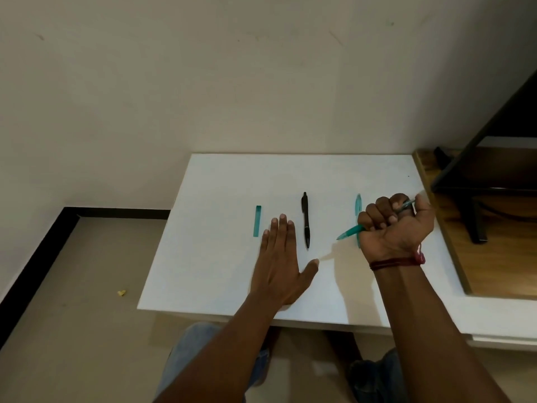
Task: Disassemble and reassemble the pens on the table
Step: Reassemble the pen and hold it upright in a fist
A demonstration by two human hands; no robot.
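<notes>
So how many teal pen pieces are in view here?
3. A teal strip lies on the table left of the left hand; a teal pen is gripped in the right hand; a paler teal piece lies behind that fist, partly hidden. More may sit inside the fist.

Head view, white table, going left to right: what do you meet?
Teal pen piece → left hand, lying flat → black pen → teal pen, tip pointing left → right hand gripping that pen.
</notes>
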